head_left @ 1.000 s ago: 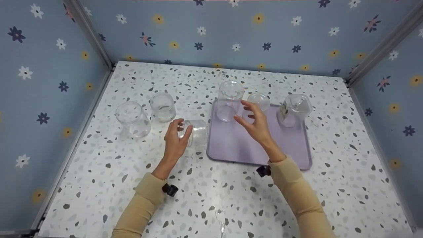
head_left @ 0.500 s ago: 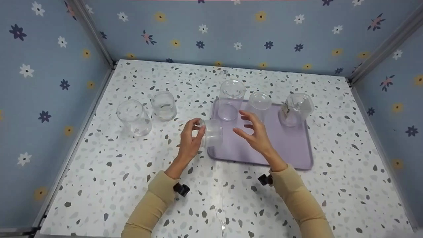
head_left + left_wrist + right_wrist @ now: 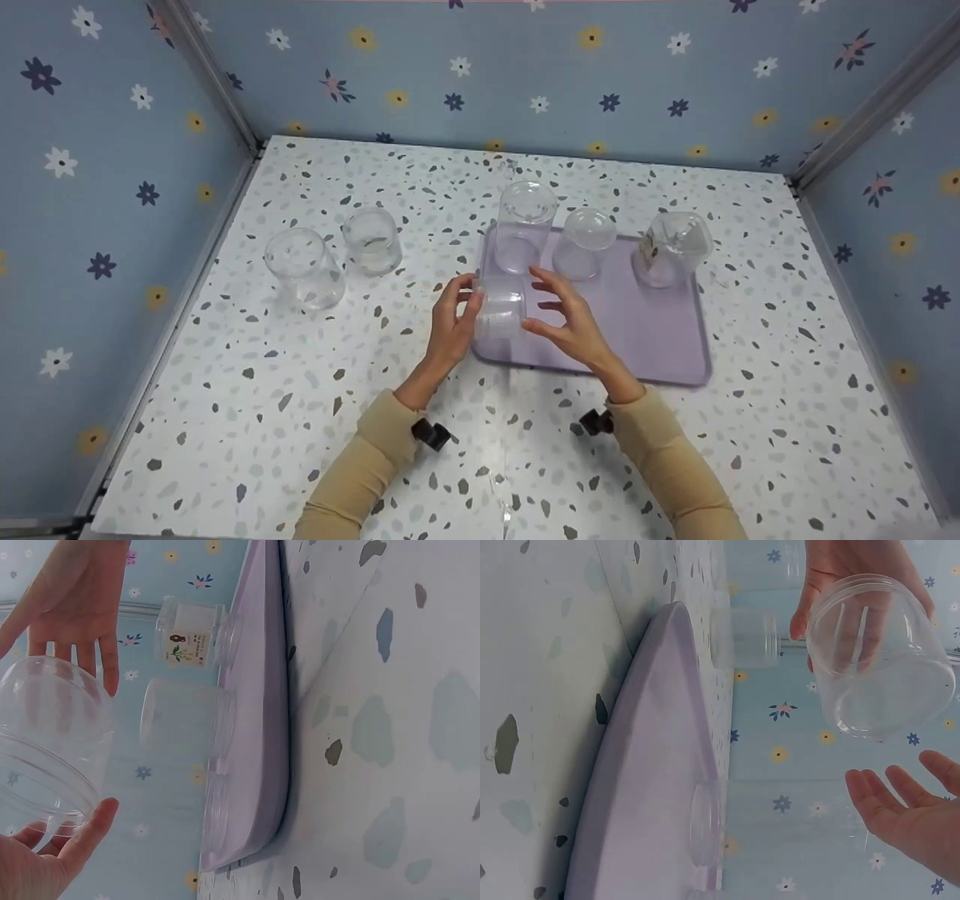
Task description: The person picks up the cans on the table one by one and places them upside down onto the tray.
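Note:
A clear, empty plastic jar [image 3: 501, 309] lies sideways in the air over the left part of the lilac tray [image 3: 637, 352]. My left hand [image 3: 452, 319] grips it around its ribbed mouth end, thumb on the near side. My right hand [image 3: 568, 319] is held with fingers spread and curved at the jar's base end; in the right wrist view a gap shows between its fingertips [image 3: 855, 778] and the jar. Along the tray's back stand a tall clear jar [image 3: 517, 240], a shorter round one [image 3: 577, 259] and a faceted one with a label [image 3: 651, 247].
Two more clear jars, a larger one [image 3: 309, 274] and a smaller one [image 3: 373, 244], stand on the speckled table [image 3: 247, 420] left of the tray. Flower-patterned panels [image 3: 495, 75] enclose the table at the back and sides.
My left hand has carried the jar rightward from the table beside the tray to over the tray. My right hand has moved slightly down and left, close to the jar's base.

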Available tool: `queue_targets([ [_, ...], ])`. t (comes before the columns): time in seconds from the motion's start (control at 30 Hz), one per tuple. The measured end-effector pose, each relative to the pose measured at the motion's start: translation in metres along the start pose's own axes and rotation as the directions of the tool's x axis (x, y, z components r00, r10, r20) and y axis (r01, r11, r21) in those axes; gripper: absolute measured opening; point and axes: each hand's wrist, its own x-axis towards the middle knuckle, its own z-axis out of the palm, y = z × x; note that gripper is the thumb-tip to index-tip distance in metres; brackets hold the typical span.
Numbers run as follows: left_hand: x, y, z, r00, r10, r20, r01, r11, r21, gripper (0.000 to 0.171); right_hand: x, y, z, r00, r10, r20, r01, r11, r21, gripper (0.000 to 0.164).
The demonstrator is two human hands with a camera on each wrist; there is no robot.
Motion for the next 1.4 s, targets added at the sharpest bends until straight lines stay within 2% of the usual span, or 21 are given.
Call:
queue_targets([
  [0.27,-0.002,-0.004,0.005,0.999,0.028,0.030,-0.026,0.997,-0.073,0.030,-0.006,0.003,0.001,0.998,0.014,0.062,-0.018,0.998,0.063,0.075],
  [0.4,-0.004,-0.005,0.006,0.998,0.018,0.054,-0.013,0.995,-0.099,0.029,-0.008,0.006,0.002,0.997,0.002,0.079,-0.007,0.998,0.065,0.077],
  [0.6,-0.006,-0.006,0.006,0.997,0.015,0.079,-0.006,0.993,-0.120,0.032,-0.010,0.005,0.006,0.998,-0.030,0.059,0.026,0.996,0.082,0.077],
  [0.83,-0.006,-0.006,0.005,0.993,0.000,0.114,0.017,0.989,-0.147,0.036,-0.012,0.003,0.007,0.998,-0.060,0.014,0.059,0.998,0.028,0.074],
  [0.93,-0.006,-0.006,0.005,0.992,0.006,0.127,0.010,0.992,-0.128,0.037,-0.012,0.003,0.007,0.997,-0.077,0.000,0.077,0.997,0.002,0.073],
  [1.03,-0.005,-0.007,0.002,0.991,0.039,0.125,-0.026,0.994,-0.106,0.035,-0.013,0.002,0.007,0.997,-0.082,-0.013,0.082,0.996,-0.034,0.073],
  [1.17,0.000,-0.025,-0.003,0.992,0.091,0.086,-0.087,0.995,-0.043,0.030,-0.017,0.001,0.004,0.998,-0.050,-0.042,0.046,0.994,-0.095,0.071],
  [1.27,0.003,-0.040,-0.009,0.992,0.116,0.054,-0.118,0.992,0.036,0.026,-0.020,0.002,0.001,0.998,-0.012,-0.057,0.005,0.993,-0.121,0.069],
  [1.4,0.005,-0.044,-0.020,0.986,0.162,0.041,-0.166,0.977,0.136,0.025,-0.023,0.000,-0.004,0.998,0.016,-0.057,-0.024,0.989,-0.146,0.068],
])
